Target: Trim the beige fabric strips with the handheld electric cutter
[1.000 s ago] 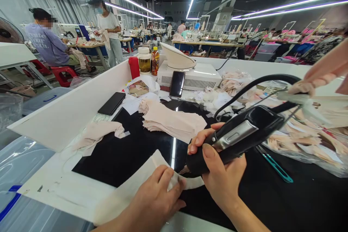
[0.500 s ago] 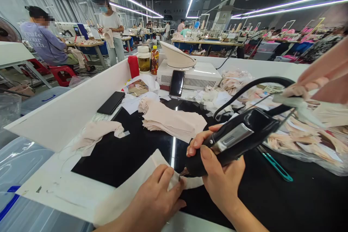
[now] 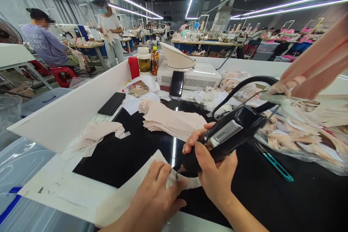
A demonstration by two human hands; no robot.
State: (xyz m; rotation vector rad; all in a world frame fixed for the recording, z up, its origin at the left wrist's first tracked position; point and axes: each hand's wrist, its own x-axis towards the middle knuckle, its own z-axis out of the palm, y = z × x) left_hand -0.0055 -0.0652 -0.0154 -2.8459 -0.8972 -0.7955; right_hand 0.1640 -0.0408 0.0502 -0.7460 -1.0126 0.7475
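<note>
My left hand point(image 3: 156, 192) presses a pale fabric piece point(image 3: 130, 185) onto the black work surface, its fingers closed on the fabric's right edge. My right hand point(image 3: 213, 166) is wrapped round a black handheld electric tool point(image 3: 225, 136) with a silver side plate. The tool's tip points down at the fabric beside my left fingertips, and a narrow strip of cloth extends right beneath it. A stack of light pink cut pieces point(image 3: 174, 117) lies just beyond my hands. Pink cloth point(image 3: 312, 65) is tied round the tool's cable at the upper right.
Teal-handled tweezers point(image 3: 280, 166) lie to the right, before a heap of fabric pieces point(image 3: 301, 130). Two phones point(image 3: 111, 103), a white machine point(image 3: 190, 74), a red cup point(image 3: 133, 67) and a jar point(image 3: 144, 59) stand or lie farther back. People sit and stand beyond the white partition.
The tool and my right hand have moved slightly left, and the cable with its pink cloth has swung left. My left hand has shifted slightly on the fabric.
</note>
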